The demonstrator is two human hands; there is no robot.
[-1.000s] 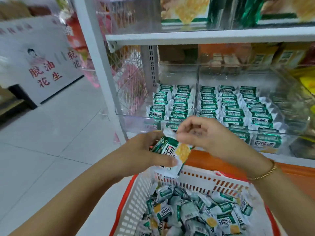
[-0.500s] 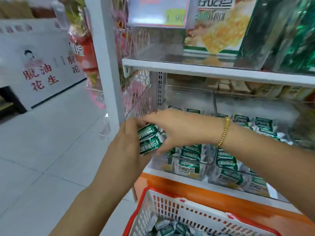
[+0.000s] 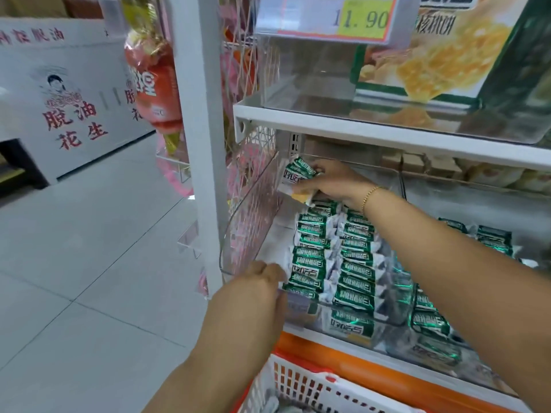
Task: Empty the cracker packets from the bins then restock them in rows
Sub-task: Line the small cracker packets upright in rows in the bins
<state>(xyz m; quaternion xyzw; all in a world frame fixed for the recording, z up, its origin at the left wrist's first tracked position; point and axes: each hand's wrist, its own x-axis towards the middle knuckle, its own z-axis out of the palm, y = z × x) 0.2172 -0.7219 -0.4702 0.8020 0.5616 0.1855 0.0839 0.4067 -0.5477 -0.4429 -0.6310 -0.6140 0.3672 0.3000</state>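
Observation:
My right hand (image 3: 331,183) reaches deep into the left clear plastic bin (image 3: 250,222) on the middle shelf, shut on a small stack of green-and-white cracker packets (image 3: 298,174) held at the bin's back left. Two rows of the same packets (image 3: 334,254) lie in this bin, running front to back. My left hand (image 3: 256,287) rests at the bin's front left corner, fingers curled against the nearest packets; I cannot tell whether it holds one. More packets (image 3: 489,236) lie in the neighbouring bin to the right.
A red-and-white basket (image 3: 301,383) sits below the orange shelf edge (image 3: 372,365). A white shelf post (image 3: 199,144) stands left of the bin. The upper shelf (image 3: 387,129) carries a clear bin, large cracker bags and a price tag (image 3: 328,16). Tiled floor lies to the left.
The packets passed from both hands into my right hand, which carried them up into the bin's back left. My left hand dropped to the bin's front corner. The view moved closer.

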